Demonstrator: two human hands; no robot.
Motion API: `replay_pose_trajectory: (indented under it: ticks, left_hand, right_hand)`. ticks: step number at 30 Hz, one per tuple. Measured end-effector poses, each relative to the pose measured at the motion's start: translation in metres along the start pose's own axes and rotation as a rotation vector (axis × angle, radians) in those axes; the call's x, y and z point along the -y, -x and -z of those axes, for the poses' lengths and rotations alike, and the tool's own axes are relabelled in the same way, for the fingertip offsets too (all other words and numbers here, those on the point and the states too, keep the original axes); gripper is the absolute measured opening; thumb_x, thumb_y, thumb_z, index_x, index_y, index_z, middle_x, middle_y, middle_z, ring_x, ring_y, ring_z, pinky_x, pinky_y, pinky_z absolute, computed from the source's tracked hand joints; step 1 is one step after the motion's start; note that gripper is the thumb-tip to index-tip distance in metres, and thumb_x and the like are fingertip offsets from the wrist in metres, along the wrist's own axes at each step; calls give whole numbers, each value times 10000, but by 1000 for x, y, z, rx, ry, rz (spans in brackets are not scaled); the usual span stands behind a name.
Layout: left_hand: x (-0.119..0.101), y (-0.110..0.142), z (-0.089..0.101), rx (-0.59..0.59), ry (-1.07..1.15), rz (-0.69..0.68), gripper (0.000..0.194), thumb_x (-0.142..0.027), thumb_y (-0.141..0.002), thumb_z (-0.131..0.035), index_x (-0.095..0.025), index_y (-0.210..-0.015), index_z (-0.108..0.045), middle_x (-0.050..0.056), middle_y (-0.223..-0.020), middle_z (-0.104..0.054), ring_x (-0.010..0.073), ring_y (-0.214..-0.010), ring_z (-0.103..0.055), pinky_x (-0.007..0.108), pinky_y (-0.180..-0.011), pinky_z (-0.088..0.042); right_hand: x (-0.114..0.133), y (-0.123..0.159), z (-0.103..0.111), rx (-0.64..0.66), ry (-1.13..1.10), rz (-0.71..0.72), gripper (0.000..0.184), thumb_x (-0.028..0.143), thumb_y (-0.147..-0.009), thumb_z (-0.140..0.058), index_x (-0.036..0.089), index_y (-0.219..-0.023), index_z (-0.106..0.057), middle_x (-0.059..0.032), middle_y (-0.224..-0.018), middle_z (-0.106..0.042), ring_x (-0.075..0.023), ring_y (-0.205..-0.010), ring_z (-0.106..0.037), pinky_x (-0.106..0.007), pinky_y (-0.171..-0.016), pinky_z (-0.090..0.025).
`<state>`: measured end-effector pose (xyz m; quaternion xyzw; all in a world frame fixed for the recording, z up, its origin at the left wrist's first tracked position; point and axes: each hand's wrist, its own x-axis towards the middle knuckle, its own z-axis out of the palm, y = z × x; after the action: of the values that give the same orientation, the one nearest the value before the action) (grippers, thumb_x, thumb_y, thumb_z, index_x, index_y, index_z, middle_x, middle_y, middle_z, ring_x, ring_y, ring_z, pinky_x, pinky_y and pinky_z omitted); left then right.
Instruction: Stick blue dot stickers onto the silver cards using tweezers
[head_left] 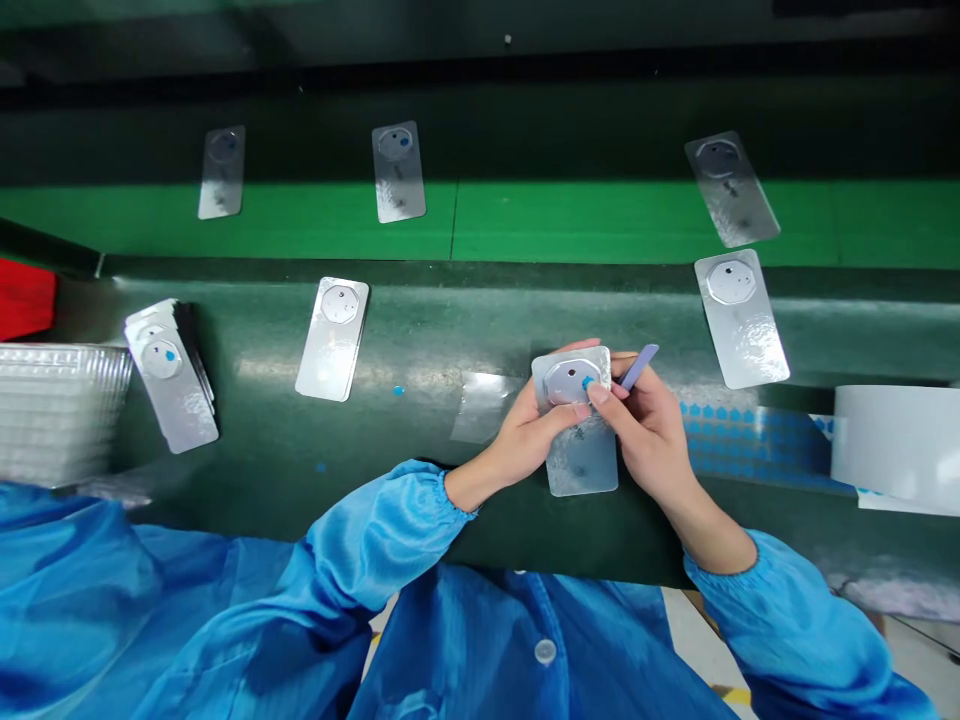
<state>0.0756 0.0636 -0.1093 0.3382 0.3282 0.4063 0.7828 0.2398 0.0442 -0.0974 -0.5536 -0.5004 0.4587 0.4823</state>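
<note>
My left hand [529,430] grips a silvery rectangular back cover [581,450] with an octagonal camera plate near its top, holding it over the dark green bench. My right hand [649,430] is closed on a small purple stick [640,365]. Its fingertip presses a small blue round sticker [587,383] on the camera plate. Both sleeves are blue.
Similar covers lie around: a stack [172,385] at left, one [334,338] left of centre, one [741,318] at right, three on the green conveyor belt [525,220] behind. A roll of blue dot stickers [892,445] sits right, clear trays [56,410] far left, film scrap [480,405] beside my hand.
</note>
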Motion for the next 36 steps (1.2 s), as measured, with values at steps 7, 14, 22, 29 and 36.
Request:
replay_pose_trajectory:
  ticks: [7, 14, 22, 29, 36]
  left_hand:
    - [5, 7, -6, 36, -81, -86, 774, -564, -1027, -876, -273, -1689, -596, 109, -1364, -841, 295, -1384, -763, 417, -1245, -559]
    - [6, 4, -4, 72, -25, -86, 805, -544, -1038, -876, -243, -1719, -570, 115, -1361, -848, 315, -1413, -751, 455, -1282, -530]
    - [8, 4, -6, 26, 52, -22, 871, -557, -983, -929, -246, -1725, -594, 114, -1339, -859, 347, -1448, -736, 467, -1268, -541]
    - [11, 7, -4, 69, -29, -100, 789, -520, -1076, -842, -245, -1751, -540, 127, -1423, -834, 318, -1467, -727, 469, -1314, -505]
    - [8, 6, 0, 90, -88, -117, 695, -495, -1080, -841, -246, -1689, -613, 126, -1428, -830, 317, -1411, -758, 473, -1267, -546]
  right_hand:
    - [-2, 0, -6, -78, -95, -1, 380, 578, -1024, -831, 266, -904, -650, -9, -940, -605, -190, -841, -571, -326, -724, -521]
    - [-8, 1, -3, -35, -229, -31, 335, 489, -1019, -883, 261, -907, -665, 3, -983, -633, -178, -895, -601, -308, -813, -536]
    - [-12, 2, -3, -38, -277, -53, 194, 385, -1051, -861, 273, -954, -736, 16, -1011, -684, -176, -973, -645, -309, -929, -513]
    - [-10, 5, -3, -46, -189, 18, 126, 319, -1071, -800, 272, -970, -741, 8, -1059, -729, -182, -987, -677, -321, -928, -529]
    - [-15, 1, 4, 7, -216, 17, 77, 276, -1005, -791, 275, -972, -721, 11, -991, -675, -186, -911, -629, -318, -842, -514]
